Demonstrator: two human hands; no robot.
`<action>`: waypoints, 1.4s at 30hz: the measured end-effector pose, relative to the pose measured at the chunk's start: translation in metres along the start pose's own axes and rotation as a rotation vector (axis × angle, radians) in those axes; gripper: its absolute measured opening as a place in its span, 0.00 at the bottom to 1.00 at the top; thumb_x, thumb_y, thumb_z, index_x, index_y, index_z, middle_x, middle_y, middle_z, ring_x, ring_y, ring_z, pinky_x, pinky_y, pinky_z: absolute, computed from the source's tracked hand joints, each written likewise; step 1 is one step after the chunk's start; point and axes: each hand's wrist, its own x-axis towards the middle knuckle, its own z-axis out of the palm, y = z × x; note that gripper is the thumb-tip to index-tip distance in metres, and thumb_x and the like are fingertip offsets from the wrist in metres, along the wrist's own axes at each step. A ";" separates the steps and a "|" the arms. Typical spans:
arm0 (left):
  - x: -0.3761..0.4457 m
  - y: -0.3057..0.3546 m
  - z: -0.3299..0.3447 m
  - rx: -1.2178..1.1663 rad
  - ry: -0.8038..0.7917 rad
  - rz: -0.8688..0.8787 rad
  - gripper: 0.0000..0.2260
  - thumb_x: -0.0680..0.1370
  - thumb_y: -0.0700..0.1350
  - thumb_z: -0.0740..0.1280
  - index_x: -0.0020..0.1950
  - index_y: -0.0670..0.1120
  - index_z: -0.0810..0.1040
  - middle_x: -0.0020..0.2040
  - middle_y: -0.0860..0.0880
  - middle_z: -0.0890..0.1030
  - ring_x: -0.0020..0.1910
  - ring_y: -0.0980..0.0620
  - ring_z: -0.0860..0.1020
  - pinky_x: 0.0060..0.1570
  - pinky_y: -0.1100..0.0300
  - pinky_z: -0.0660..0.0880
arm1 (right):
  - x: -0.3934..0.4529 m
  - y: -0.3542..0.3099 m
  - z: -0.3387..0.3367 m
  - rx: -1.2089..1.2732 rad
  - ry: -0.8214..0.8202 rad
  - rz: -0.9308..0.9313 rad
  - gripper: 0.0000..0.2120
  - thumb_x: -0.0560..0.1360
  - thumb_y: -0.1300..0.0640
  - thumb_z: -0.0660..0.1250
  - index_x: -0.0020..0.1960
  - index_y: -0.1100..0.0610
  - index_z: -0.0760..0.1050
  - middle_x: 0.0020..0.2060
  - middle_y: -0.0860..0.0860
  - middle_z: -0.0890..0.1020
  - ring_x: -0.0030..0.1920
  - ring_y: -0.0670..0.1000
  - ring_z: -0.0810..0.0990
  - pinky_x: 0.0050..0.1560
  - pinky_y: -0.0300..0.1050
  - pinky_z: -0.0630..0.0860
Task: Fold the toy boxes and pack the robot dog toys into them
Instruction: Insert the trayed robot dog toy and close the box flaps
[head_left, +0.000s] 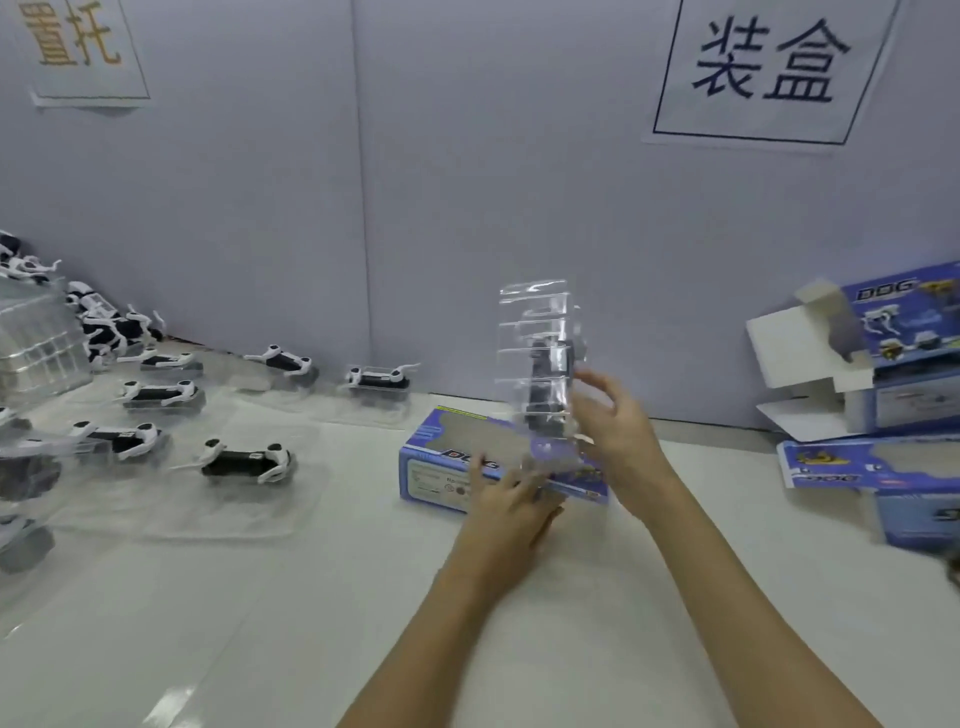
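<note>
Above white table (311, 597), tray (540, 358) against right fingers (597, 387).

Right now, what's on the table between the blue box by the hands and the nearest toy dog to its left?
In the head view, only bare white table lies between the blue box and that toy dog, apart from the clear tray that the dog sits on.

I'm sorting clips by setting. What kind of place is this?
Likely a toy-packing workstation: rows of robot dog toys in clear trays, printed blue boxes, and a wall sign reading "装盒".
</note>
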 end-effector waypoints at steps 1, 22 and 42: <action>-0.002 -0.001 0.001 0.031 0.007 -0.011 0.13 0.71 0.42 0.77 0.52 0.55 0.81 0.69 0.54 0.72 0.64 0.46 0.77 0.63 0.31 0.69 | 0.002 0.005 -0.016 0.068 0.054 0.010 0.29 0.72 0.46 0.78 0.70 0.50 0.74 0.50 0.52 0.85 0.49 0.54 0.83 0.47 0.48 0.81; 0.008 -0.025 -0.053 -0.689 0.157 -0.581 0.38 0.70 0.38 0.62 0.79 0.60 0.68 0.62 0.67 0.75 0.67 0.63 0.70 0.82 0.39 0.47 | -0.024 0.048 -0.072 -0.251 -0.289 0.066 0.29 0.76 0.49 0.76 0.72 0.30 0.70 0.54 0.57 0.86 0.54 0.51 0.85 0.55 0.45 0.77; 0.001 -0.023 -0.052 -0.846 -0.208 -0.390 0.43 0.74 0.21 0.58 0.81 0.57 0.65 0.77 0.67 0.68 0.79 0.64 0.61 0.83 0.41 0.48 | -0.017 0.049 -0.094 -0.794 -0.240 0.043 0.28 0.71 0.50 0.76 0.64 0.25 0.75 0.55 0.41 0.80 0.50 0.42 0.80 0.52 0.37 0.76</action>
